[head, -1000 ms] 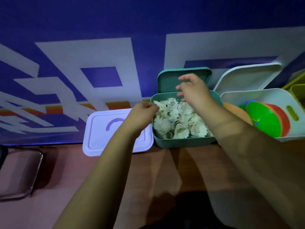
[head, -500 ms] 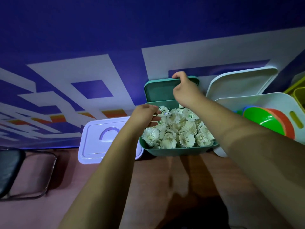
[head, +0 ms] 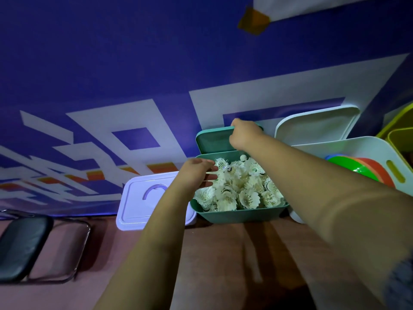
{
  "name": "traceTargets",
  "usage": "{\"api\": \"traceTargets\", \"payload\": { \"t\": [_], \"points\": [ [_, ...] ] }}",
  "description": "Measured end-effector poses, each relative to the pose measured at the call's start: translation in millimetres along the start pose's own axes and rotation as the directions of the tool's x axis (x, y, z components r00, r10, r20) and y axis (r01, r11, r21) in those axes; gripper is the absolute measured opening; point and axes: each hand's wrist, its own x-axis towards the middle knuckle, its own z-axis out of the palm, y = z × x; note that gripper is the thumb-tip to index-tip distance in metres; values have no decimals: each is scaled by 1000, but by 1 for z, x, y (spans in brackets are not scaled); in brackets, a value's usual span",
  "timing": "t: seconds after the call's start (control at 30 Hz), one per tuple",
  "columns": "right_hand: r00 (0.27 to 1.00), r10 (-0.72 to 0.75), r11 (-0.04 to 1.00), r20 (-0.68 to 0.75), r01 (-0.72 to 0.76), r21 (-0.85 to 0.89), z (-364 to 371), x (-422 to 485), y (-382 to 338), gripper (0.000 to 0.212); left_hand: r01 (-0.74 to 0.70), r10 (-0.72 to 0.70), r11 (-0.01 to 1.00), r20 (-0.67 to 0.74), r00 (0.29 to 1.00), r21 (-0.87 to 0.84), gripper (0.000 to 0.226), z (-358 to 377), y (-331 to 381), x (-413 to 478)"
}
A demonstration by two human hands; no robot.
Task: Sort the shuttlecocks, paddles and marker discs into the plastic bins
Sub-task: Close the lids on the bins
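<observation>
A green bin (head: 241, 214) on the table holds several white feather shuttlecocks (head: 243, 189). Its green lid (head: 212, 140) leans upright against the wall just behind it. My right hand (head: 244, 135) grips the lid's top edge. My left hand (head: 196, 173) hovers at the bin's left rim, fingers stretched out over the shuttlecocks. To the right, a white bin (head: 366, 151) holds green and orange marker discs (head: 359, 167).
A closed lilac bin lid (head: 143, 198) lies flat left of the green bin. A white lid (head: 317, 124) leans on the wall behind the white bin. A yellow bin (head: 400, 135) stands at the far right. A black chair (head: 22, 245) sits at lower left.
My right hand rose from above the shuttlecocks to the green lid's top edge and took hold of it. My left hand's fingers spread out from curled. The view tilted upward.
</observation>
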Motion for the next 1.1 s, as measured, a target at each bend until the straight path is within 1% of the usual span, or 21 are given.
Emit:
{"api": "traceTargets", "payload": {
  "t": [0.07,0.13,0.17,0.23,0.3,0.37,0.43,0.5,0.53,0.57,0.6,0.63,0.7,0.73,0.8,0.83,0.87,0.93,1.0,1.03,1.1],
  "points": [
    [1000,13,1000,18,-13,24,-3,-5,-3,28,-9,9,1000,9,1000,-3,21,1,-1,-8],
    [1000,26,995,-18,-24,101,-11,-13,-7,14,-20,20,1000,15,1000,4,21,-2,-2,-16],
    [998,46,988,-49,-38,151,-17,-17,-10,17,-25,25,1000,16,1000,2,20,-5,-3,-19],
    [988,70,966,-139,-33,257,-34,-24,-13,33,-26,26,999,-3,1000,-33,20,-12,-5,-22],
    [975,83,922,-206,4,388,-52,-35,-16,47,-16,12,993,-43,999,-113,22,-19,-4,-23],
    [969,119,792,-218,40,609,-66,-45,-14,48,-20,4,968,-64,998,-248,23,-22,-1,-24],
    [961,168,653,-218,57,756,-73,-54,-6,48,-28,-20,921,-119,993,-390,32,-25,2,-21],
    [961,187,543,-201,70,837,-80,-67,5,45,-23,-63,849,-145,987,-529,48,-28,5,-13],
    [966,178,483,-186,79,872,-83,-74,10,40,-16,-85,790,-135,987,-612,55,-29,7,-10],
    [972,153,426,-178,97,899,-84,-80,16,32,-24,-101,721,-139,985,-693,57,-30,8,-6],
    [978,131,397,-163,99,912,-85,-85,22,23,-51,-114,665,-169,979,-745,53,-30,9,-5],
    [983,106,373,-152,102,922,-84,-90,29,18,-90,-130,643,-224,966,-761,43,-30,9,-5],
    [989,96,403,-115,67,913,-75,-92,48,6,-155,-170,673,-355,919,-723,18,-30,5,-7],
    [991,106,458,-82,25,889,-68,-93,61,13,-154,-185,707,-390,902,-691,9,-30,-3,-7],
    [987,147,602,-62,-40,798,-50,-87,91,47,-81,-219,800,-415,883,-595,13,-30,-25,-5],
    [984,163,660,-75,-52,750,-42,-87,102,59,-49,-223,838,-423,878,-544,19,-28,-37,-7],
    [983,166,711,-78,-65,700,-34,-89,110,65,-21,-219,873,-429,876,-488,22,-25,-48,-8],
    [986,155,794,-58,-90,601,-18,-93,122,65,13,-168,946,-456,874,-324,16,-17,-68,-13],
    [987,152,875,-51,-111,471,-2,-92,132,66,42,-115,987,-488,865,-158,15,-9,-87,-18],
    [988,140,904,-63,-102,415,6,-90,135,66,40,-89,993,-511,855,-107,19,-6,-95,-20],
    [989,129,936,-73,-97,339,17,-87,141,66,62,-51,998,-572,819,0,33,-3,-111,-21]
  ]
}}
